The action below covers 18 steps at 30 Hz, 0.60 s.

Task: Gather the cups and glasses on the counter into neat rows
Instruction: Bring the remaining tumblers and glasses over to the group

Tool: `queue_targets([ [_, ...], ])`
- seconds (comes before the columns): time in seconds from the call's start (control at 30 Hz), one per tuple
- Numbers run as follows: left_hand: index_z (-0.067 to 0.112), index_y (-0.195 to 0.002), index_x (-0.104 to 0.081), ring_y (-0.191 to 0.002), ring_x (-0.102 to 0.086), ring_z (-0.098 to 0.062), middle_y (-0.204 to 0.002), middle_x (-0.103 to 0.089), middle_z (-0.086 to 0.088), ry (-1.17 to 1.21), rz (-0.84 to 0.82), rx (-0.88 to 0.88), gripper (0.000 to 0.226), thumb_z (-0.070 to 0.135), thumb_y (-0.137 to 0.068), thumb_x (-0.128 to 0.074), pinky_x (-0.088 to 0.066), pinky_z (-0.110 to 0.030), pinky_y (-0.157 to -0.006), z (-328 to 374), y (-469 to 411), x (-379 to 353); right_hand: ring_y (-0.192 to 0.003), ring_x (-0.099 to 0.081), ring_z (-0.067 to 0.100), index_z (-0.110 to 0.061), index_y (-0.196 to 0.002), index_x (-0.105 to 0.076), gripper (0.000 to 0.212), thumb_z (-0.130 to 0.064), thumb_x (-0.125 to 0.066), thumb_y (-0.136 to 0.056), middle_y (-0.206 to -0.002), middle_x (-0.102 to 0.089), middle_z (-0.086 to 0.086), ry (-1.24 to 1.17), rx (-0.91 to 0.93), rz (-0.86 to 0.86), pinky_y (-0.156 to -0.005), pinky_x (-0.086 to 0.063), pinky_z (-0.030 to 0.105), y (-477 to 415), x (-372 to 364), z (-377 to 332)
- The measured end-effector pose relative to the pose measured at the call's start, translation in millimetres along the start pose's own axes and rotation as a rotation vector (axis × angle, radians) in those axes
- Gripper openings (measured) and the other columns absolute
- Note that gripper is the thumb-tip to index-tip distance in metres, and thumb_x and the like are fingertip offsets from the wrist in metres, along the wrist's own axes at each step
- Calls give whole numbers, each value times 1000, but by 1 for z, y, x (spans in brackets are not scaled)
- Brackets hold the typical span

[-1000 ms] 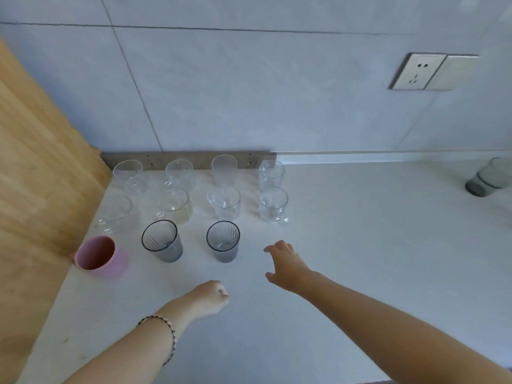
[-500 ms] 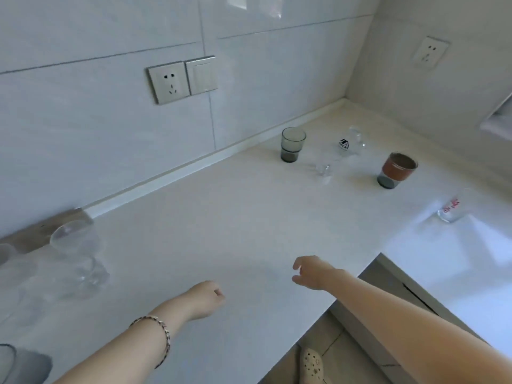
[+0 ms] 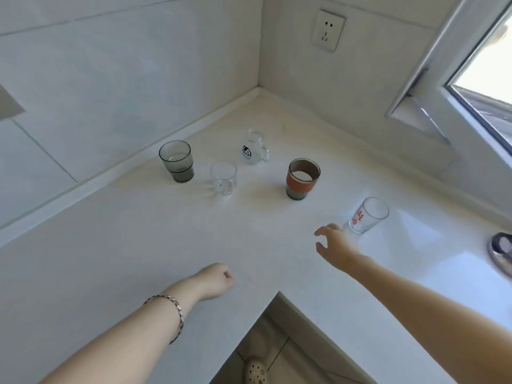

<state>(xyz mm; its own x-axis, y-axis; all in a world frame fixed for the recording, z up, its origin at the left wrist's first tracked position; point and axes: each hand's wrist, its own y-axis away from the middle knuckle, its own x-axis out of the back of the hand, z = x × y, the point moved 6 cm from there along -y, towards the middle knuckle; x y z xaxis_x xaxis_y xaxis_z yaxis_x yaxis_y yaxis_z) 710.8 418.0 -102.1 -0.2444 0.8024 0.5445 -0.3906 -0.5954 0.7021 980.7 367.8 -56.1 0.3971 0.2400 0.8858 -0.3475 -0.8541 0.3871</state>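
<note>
Loose cups stand in the corner of the white counter (image 3: 138, 245). A smoky grey glass (image 3: 176, 161) is at the left, a small clear glass (image 3: 223, 178) beside it, and a clear handled mug with a black print (image 3: 255, 148) behind. A cup with an orange sleeve (image 3: 302, 178) stands further right. A clear glass with red print (image 3: 367, 215) is nearest my right hand (image 3: 336, 249), which hovers open just left of it, fingers spread, not touching. My left hand (image 3: 214, 281) is a loose fist over the counter, holding nothing.
The counter is L-shaped, with an inner edge (image 3: 278, 293) dropping to the floor below my arms. Tiled walls meet at the corner behind the cups. A wall socket (image 3: 328, 30) sits above, a window frame (image 3: 443, 87) at the right, and a round metal object (image 3: 502, 249) at the right edge.
The view has swung right from the rows of glasses to the counter's corner. My right hand has reached forward and opened close to the red-printed glass. My left hand stays fisted.
</note>
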Motion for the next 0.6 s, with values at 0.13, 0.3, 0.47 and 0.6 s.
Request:
queue_targets([
  [0.13, 20, -74, -47, -83, -51, -19, -69, -50, 4, -40, -37, -13, 15, 19, -89, -42, -38, -24, -76, 35, -27, -5, -134, -33, 28, -15, -136, -46, 49, -24, -57, -89, -145, -35, 10, 19, -90, 220, -109, -33, 38, -37, 45, 52],
  [0.3, 19, -78, -49, -82, -51, -19, -69, -50, 6, -58, -70, -10, 14, 18, -89, -42, -38, -23, -76, 54, -48, -3, -141, -18, 36, -23, -146, -27, 71, -33, -62, -86, -156, -16, 11, 31, -318, 200, -113, -22, 43, -68, 72, 104],
  [0.47, 24, -69, -46, -82, -52, -20, -70, -51, 5, -30, -80, 29, 21, 19, -89, -44, -40, -25, -76, 50, -60, -3, -123, -44, 41, -18, -147, -26, 69, -32, -58, -88, -142, -36, 16, -83, -306, 116, -97, -43, 42, -74, 56, 125],
  [0.6, 21, -76, -48, -84, -52, -19, -79, -53, 1, -33, -74, 57, 15, 19, -90, -44, -39, -24, -77, 36, -58, -2, -115, -50, 36, -22, -140, -37, 61, -34, -60, -85, -132, -45, 11, 8, -216, 167, -88, -46, 37, -70, 61, 107],
])
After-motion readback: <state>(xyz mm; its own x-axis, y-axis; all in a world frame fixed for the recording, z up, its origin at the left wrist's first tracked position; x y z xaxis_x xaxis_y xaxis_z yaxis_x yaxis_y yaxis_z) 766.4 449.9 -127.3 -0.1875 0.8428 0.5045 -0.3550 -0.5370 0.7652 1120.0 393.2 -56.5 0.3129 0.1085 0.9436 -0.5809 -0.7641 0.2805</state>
